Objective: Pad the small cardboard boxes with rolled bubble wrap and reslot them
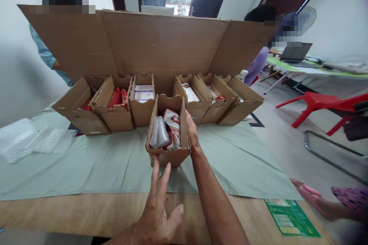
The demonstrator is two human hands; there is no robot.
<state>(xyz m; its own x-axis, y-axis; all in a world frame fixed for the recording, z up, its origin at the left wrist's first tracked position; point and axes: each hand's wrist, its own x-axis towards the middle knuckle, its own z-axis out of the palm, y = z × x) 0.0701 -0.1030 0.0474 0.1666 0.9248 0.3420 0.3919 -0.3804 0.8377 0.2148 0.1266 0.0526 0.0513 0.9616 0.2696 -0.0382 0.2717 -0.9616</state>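
Note:
An open-topped cardboard bin [169,157] stands at the middle of the cloth, nearer to me than the row behind it. Inside lie a bubble-wrapped item [159,132] and a red-and-white printed food packet [172,126]. My right hand [193,134] grips the bin's right side, its fingertips partly hidden. My left hand [161,203] is open in front, fingers spread, with the fingertips at the bin's front wall. Behind, bins hold red packets [115,97], white-and-purple boxes [143,93] and a white box [189,92].
A tall folded cardboard panel [166,42] stands behind the bins. Bubble wrap [37,138] lies at left on the green cloth [115,172]. A green printed sheet [290,218] rests at the wooden table's right corner. People sit beyond the panel; a red chair [322,103] stands right.

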